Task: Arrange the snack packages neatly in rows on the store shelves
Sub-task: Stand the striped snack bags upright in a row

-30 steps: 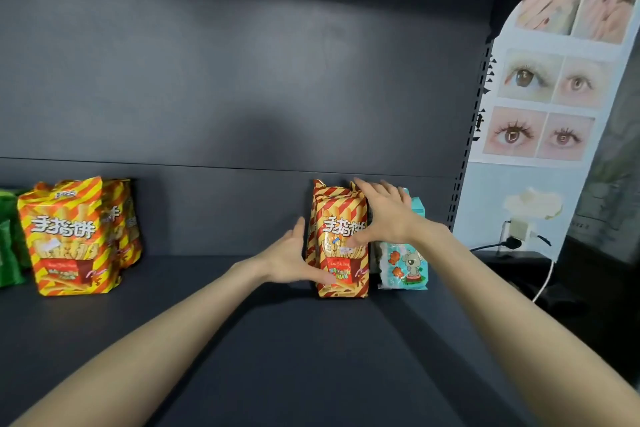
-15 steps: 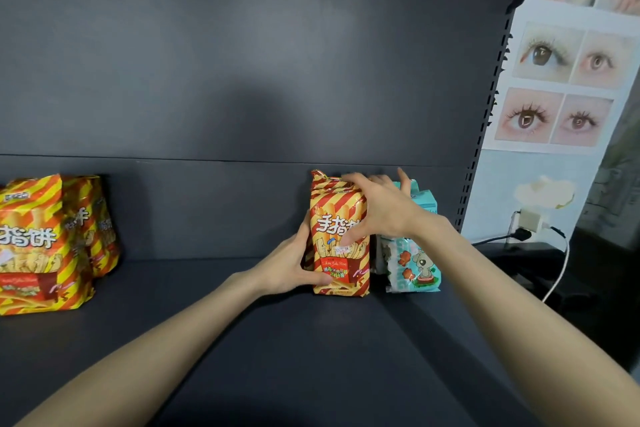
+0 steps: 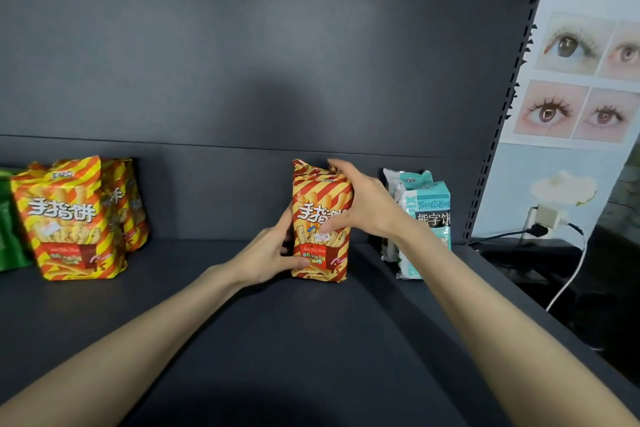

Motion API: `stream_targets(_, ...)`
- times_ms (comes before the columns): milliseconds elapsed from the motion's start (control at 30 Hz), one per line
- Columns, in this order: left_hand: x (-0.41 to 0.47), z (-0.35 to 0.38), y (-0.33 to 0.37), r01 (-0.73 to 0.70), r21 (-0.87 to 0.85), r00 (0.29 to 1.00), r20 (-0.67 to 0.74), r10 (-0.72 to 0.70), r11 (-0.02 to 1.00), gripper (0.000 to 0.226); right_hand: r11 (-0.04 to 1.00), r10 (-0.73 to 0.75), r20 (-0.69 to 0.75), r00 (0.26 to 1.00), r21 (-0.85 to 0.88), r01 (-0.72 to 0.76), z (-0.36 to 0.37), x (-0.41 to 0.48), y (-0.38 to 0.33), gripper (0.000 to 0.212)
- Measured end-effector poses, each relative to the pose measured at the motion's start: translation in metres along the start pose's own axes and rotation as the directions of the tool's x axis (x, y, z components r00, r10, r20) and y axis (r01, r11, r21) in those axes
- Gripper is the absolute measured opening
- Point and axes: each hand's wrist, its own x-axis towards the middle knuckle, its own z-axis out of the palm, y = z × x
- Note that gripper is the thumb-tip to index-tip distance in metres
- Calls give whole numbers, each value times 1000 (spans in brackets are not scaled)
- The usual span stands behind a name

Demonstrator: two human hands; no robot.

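Note:
An upright red-and-yellow striped snack bag (image 3: 317, 204) stands mid-shelf on the dark shelf (image 3: 277, 340). My left hand (image 3: 266, 255) grips its lower left side, thumb across the front bottom. My right hand (image 3: 363, 208) wraps over its top right edge. To the right, apart from the bag, stand two teal snack packs (image 3: 427, 204), one behind the other, partly hidden by my right wrist. At the left stands a row of matching striped bags (image 3: 69, 218), with a green bag (image 3: 8, 222) at the frame edge.
The shelf's right upright (image 3: 498, 149) with slots rises beside the teal packs. Beyond it, a poster of eyes (image 3: 571, 80) hangs on a wall, with a plugged-in socket (image 3: 545, 222) and a white cable (image 3: 571, 274). Dark back panel behind.
The striped bag has moved left, away from the teal packs, leaving a gap. Both hands stay on it. The view has swung back left, showing more of the left row.

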Motion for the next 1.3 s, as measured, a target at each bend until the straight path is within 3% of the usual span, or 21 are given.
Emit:
stream_targets(267, -37, -31, -17, 66, 5, 991, -115, -65, 998, 99, 950, 82, -12, 997, 304, -75, 43, 11, -29, 135)
stream_targets(333, -44, -37, -23, 80, -13, 987, -140, -81, 997, 97, 941, 105, -21, 994, 327, -93, 56, 15, -37, 127)
stream_targets(467, -50, -45, -29, 93, -37, 987, -127, -97, 995, 94, 938, 124, -37, 992, 331, -105, 69, 18, -43, 93)
stream_targets(667, -50, -50, -33, 47, -62, 998, -42, -49, 997, 91, 840, 167, 46, 985, 517, -167, 76, 14, -38, 97)
stream_targets(1000, -85, -94, -59, 47, -41, 991, -120, -52, 998, 87, 813, 114, 100, 988, 563, -150, 124, 31, -86, 71)
stream_targets(1300, -111, -119, -71, 51, -8, 985, -162, -52, 999, 87, 824, 81, 176, 981, 542, -165, 151, 45, -116, 85)
